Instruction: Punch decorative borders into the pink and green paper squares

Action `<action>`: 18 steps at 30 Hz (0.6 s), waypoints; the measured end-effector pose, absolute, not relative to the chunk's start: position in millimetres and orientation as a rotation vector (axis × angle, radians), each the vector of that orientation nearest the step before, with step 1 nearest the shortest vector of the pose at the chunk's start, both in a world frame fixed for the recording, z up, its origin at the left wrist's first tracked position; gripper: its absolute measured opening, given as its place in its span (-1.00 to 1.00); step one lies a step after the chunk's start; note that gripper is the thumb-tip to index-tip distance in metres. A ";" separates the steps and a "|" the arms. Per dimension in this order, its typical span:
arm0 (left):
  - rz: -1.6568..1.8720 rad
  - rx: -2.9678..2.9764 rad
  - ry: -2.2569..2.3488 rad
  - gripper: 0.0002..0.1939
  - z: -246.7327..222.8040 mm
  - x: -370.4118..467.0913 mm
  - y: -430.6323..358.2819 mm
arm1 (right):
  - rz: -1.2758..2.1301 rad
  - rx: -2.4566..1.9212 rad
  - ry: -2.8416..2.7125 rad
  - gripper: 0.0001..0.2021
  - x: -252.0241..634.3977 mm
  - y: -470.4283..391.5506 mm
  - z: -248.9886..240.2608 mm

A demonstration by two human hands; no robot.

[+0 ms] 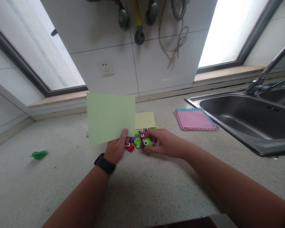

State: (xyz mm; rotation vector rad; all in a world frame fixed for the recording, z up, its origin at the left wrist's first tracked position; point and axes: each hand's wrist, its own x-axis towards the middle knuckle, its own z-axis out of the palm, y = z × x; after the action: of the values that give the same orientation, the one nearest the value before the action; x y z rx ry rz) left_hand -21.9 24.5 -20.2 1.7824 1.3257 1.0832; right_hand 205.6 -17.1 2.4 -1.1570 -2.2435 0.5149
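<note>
A light green sheet of paper stands raised over the counter, pinched near its lower right corner by my left hand. The thumb lies on the front of the sheet; the other fingers are mostly hidden. My right hand curls its thumb and fingers around a small green and purple craft punch with an eye-like top. Several similar punches in green, purple and red crowd around it, among them a red punch close to my left fingers. Behind them lies a pale yellow sheet, partly covered by the green one.
To the right, a stack of coloured sheets with punched edges lies beside the steel sink and its tap. A crumpled green piece rests at left. Tiny paper bits dot the counter. A tiled wall rises behind.
</note>
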 end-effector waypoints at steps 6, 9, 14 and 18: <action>1.166 1.715 1.317 -0.41 -24.1 -25.2 31.8 | 0.233 -1.024 -2.536 -0.66 204.2 -17.2 -1.7; 1.185 1.694 1.310 -0.42 -26.3 -25.5 33.7 | 0.190 -1.071 -2.576 -0.63 203.6 -17.0 -8.7; 1.192 1.698 1.295 -0.44 -28.3 -25.5 34.0 | 0.188 -1.115 -2.577 -0.58 203.8 -17.2 -8.6; 1.195 1.703 1.310 -0.44 -27.9 -25.8 34.2 | 0.217 -1.170 -2.459 -0.52 206.5 -13.6 -4.0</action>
State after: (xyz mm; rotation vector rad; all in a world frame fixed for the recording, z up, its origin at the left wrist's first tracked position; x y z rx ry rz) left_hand -25.8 34.2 -27.9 1.7030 1.3100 1.1947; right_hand 206.5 -13.6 -4.0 -1.1704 -2.4587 0.2167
